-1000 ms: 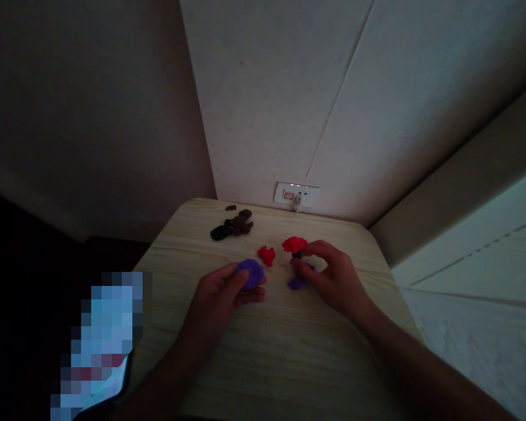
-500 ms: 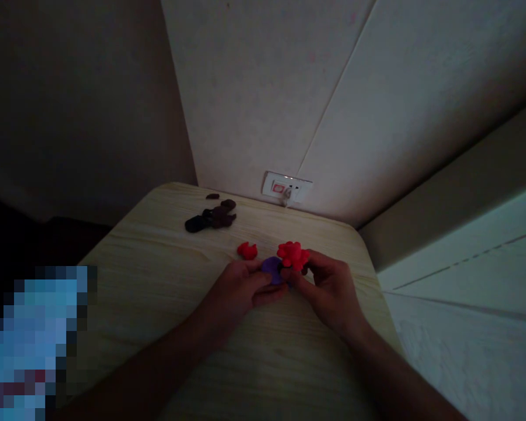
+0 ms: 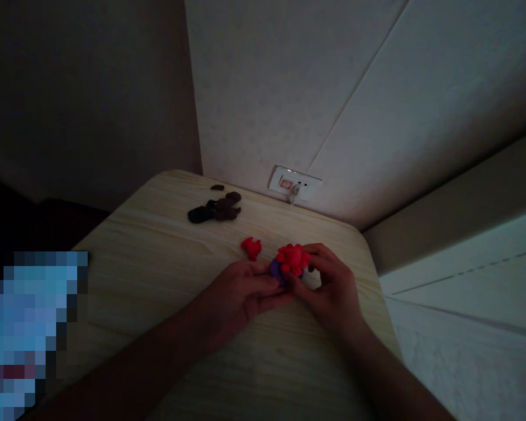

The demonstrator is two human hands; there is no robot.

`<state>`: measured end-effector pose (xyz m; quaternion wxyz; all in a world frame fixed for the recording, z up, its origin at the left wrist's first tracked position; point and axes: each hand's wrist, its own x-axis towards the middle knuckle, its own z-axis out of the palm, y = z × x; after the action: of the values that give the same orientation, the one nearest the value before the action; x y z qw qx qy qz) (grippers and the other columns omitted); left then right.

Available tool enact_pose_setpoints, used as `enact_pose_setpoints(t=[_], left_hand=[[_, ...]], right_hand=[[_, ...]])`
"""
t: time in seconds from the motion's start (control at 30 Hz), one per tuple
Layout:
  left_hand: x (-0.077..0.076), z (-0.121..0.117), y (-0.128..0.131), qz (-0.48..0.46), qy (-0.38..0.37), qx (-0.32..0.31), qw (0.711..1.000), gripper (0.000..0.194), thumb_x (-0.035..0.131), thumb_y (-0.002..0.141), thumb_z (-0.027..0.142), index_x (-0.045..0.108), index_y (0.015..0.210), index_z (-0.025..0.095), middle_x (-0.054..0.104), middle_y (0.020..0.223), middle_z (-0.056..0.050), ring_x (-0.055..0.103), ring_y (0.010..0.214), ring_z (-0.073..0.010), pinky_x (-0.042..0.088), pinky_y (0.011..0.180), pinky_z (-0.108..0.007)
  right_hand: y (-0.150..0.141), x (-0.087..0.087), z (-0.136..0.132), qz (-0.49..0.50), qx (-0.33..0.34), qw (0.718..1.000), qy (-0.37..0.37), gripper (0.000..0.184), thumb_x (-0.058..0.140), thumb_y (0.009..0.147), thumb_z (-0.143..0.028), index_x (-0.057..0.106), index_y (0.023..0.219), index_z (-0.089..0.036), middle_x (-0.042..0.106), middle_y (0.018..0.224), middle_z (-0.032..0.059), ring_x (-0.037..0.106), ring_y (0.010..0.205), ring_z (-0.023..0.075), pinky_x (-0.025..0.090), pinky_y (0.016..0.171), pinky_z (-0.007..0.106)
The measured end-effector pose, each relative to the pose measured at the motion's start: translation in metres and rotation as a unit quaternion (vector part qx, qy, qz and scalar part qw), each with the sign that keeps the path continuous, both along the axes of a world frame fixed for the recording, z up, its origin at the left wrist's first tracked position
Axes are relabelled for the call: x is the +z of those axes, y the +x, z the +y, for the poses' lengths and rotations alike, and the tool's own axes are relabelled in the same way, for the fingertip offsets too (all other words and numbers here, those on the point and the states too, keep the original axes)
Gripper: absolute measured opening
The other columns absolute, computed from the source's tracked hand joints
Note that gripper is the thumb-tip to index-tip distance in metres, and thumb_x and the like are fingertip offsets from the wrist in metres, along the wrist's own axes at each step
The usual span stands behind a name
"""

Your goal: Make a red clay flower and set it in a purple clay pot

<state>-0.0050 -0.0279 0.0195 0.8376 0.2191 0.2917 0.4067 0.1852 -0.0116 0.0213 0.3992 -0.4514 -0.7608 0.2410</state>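
Observation:
My left hand (image 3: 245,291) is closed on a purple, rounded soft-looking piece (image 3: 276,270), pinched between thumb and fingers. The fingers of my right hand (image 3: 333,286) grip a bright red piece with many knobs, like a flower (image 3: 294,258). The red flower-like piece lies over the purple one and hides part of it; whether the two are joined I cannot tell. Just beyond my left fingers a smaller red lump with pointed bits (image 3: 251,248) rests on the wooden table.
The pale wood-grain table (image 3: 158,257) has rounded far corners near the wall. Dark brown and black lumps (image 3: 217,209) lie at its far left, with a small brown bit (image 3: 218,187) behind. A wall socket (image 3: 294,183) holds a plug. A blurred-out screen-like patch (image 3: 35,327) is at lower left.
The red flower-like piece has come over the purple piece, covering more of it. The view has shifted and tilted slightly. Both hands keep their hold.

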Motion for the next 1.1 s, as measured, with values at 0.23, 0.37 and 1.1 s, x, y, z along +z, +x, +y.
enact_pose_setpoints(t=[0.23, 0.37, 1.1], left_hand=[[0.0037, -0.0034, -0.0046, -0.072, -0.016, -0.018, 0.997, 0.024, 0.065, 0.085, 0.006, 0.08, 0.103, 0.01, 0.08, 0.11, -0.012, 0.072, 0.113, -0.0234, 0.052, 0.107, -0.036], [0.0054, -0.0037, -0.0055, -0.073, -0.019, -0.026, 0.997, 0.023, 0.068, 0.084, 0.007, 0.08, 0.103, 0.01, 0.079, 0.111, -0.013, 0.071, 0.112, -0.0238, 0.051, 0.107, -0.036], [0.0046, -0.0001, -0.0088, -0.096, -0.081, -0.022, 0.992, 0.024, 0.059, 0.092, 0.01, 0.078, 0.105, 0.009, 0.08, 0.112, -0.014, 0.071, 0.115, -0.0247, 0.046, 0.114, -0.04]], right_hand=[[0.0022, -0.0007, -0.0018, 0.035, 0.015, 0.999, -0.001, 0.014, 0.075, 0.085, -0.018, 0.075, 0.098, -0.024, 0.069, 0.1, 0.0059, 0.064, 0.09, 0.0208, 0.054, 0.078, 0.033], [0.0019, -0.001, -0.0032, 0.051, 0.012, 0.998, -0.017, 0.013, 0.074, 0.086, -0.017, 0.075, 0.096, -0.024, 0.068, 0.099, 0.0064, 0.064, 0.09, 0.0217, 0.055, 0.08, 0.035], [0.0011, -0.0037, -0.0023, 0.028, 0.025, 0.999, -0.009, 0.014, 0.075, 0.086, -0.019, 0.075, 0.099, -0.024, 0.071, 0.102, 0.0069, 0.068, 0.091, 0.0225, 0.057, 0.078, 0.034]])
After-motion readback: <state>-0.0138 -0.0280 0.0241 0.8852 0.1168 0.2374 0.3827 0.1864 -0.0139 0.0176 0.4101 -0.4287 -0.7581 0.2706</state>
